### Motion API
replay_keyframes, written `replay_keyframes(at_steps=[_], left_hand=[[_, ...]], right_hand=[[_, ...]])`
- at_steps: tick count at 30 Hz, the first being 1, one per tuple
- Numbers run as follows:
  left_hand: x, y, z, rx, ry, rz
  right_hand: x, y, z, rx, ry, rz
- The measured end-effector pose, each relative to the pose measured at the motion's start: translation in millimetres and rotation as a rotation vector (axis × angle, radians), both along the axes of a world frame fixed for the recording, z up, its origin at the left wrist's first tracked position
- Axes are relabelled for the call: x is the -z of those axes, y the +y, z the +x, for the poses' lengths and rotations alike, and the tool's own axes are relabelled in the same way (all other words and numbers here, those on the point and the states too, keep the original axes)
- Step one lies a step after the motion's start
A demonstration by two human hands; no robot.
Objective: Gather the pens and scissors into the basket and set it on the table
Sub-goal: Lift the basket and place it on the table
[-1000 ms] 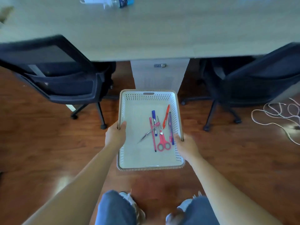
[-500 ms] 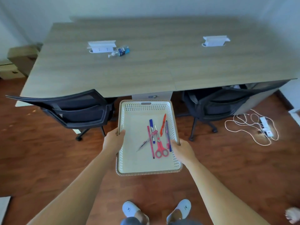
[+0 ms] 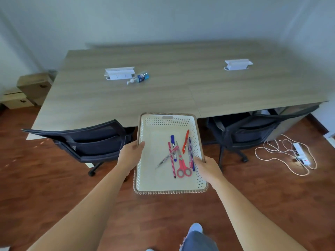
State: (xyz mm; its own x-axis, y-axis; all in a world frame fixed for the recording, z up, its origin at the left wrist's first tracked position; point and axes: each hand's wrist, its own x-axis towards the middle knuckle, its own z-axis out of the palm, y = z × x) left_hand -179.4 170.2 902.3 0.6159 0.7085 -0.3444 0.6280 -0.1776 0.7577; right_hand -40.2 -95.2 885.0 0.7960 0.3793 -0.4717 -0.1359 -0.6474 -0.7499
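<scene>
I hold a white perforated basket (image 3: 154, 180) in the air in front of me, its far rim over the near edge of the wooden table (image 3: 163, 91). My left hand (image 3: 130, 154) grips its left rim and my right hand (image 3: 208, 168) grips its right rim. Inside lie pink-handled scissors (image 3: 183, 167), a red pen (image 3: 185, 141), a blue marker (image 3: 173, 147), a pink pen (image 3: 171, 161) and other pens, all bunched toward the right side.
Two black office chairs (image 3: 94, 140) (image 3: 253, 129) stand at the table's near edge, left and right of the basket. On the table lie a small bottle (image 3: 139, 78) and two white socket boxes (image 3: 119, 73) (image 3: 237, 64). A cable and power strip (image 3: 290, 154) lie on the floor at right.
I have stood up: the view rose from under-table level to above the tabletop. The basket, still in both hands, came up and closer to the table edge.
</scene>
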Motion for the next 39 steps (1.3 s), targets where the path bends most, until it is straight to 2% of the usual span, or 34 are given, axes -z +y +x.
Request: replay_keyframes(at_steps=[8,15,22,32,39], left_hand=[[-13,43,59,-0.010,-0.022,0.019],[-18,91,141,-0.007,-0.014,0.025],[-16,137,217,-0.096,-0.002,-0.019],[-6,199,298,-0.103,-0.009,-0.102],[29,276,377,-0.052,0.010,-0.129]], right_hand=[[-8,43,69,-0.016,-0.020,0.012],[2,93,167,-0.074,-0.004,0.023],[-1,141,262,-0.144,0.006,0.013],[7,207,349,-0.189,0.016,-0.006],[30,277,415,-0.162,0.010,-0.057]])
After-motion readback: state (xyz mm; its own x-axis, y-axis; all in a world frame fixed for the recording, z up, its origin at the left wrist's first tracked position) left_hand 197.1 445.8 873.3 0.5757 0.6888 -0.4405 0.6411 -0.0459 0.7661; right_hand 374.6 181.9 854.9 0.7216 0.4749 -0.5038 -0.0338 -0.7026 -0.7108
